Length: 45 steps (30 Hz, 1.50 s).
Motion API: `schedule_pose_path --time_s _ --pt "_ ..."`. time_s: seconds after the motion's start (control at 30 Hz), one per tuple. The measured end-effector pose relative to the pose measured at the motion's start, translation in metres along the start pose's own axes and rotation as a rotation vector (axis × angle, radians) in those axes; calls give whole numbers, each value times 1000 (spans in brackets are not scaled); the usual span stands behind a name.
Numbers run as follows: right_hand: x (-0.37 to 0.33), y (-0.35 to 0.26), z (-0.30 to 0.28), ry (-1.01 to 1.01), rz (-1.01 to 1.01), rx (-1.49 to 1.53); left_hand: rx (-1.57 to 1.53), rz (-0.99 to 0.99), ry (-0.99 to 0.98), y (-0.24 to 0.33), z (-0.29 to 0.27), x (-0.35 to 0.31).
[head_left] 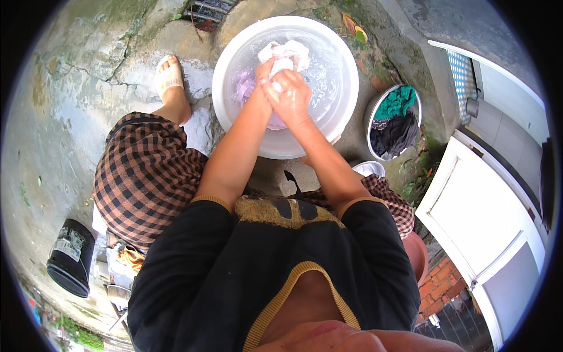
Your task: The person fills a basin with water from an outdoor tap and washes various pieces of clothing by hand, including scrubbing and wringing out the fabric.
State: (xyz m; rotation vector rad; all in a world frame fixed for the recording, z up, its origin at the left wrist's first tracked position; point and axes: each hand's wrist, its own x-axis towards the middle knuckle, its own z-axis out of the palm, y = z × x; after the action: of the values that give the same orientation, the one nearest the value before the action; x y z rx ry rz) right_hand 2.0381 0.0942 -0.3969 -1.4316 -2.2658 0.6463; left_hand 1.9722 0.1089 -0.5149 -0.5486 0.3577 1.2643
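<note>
A wide white plastic basin (221,88) of water stands on the ground in front of me. Over its middle, my left hand (264,73) and my right hand (292,95) are pressed together, fingers closed around a wet white cloth (298,51). Part of the cloth bunches out beyond my fingers, and a bit shows between the hands. A pale purple cloth (243,88) lies in the water by my left wrist. My forearms hide the near part of the basin.
Right of the basin is a metal bowl (368,126) with green cloth (399,101) and dark cloth (394,136). A smaller metal bowl (369,169) sits nearer. A black bucket (71,258) lies at the left. A white door (478,217) stands at the right.
</note>
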Motion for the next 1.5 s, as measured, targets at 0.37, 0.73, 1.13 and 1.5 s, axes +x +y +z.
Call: schedule_pose_path --time_s 0.37,0.73,1.13,1.5 --pt "-2 -13 6 62 141 92 330 411 338 -10 -4 19" --pt "-16 195 -2 87 698 394 1517 404 304 -77 11 25" --pt "-3 130 48 -184 418 89 246 86 465 -3 -17 6" --pt "7 26 15 106 15 -67 12 110 43 -19 -9 6"
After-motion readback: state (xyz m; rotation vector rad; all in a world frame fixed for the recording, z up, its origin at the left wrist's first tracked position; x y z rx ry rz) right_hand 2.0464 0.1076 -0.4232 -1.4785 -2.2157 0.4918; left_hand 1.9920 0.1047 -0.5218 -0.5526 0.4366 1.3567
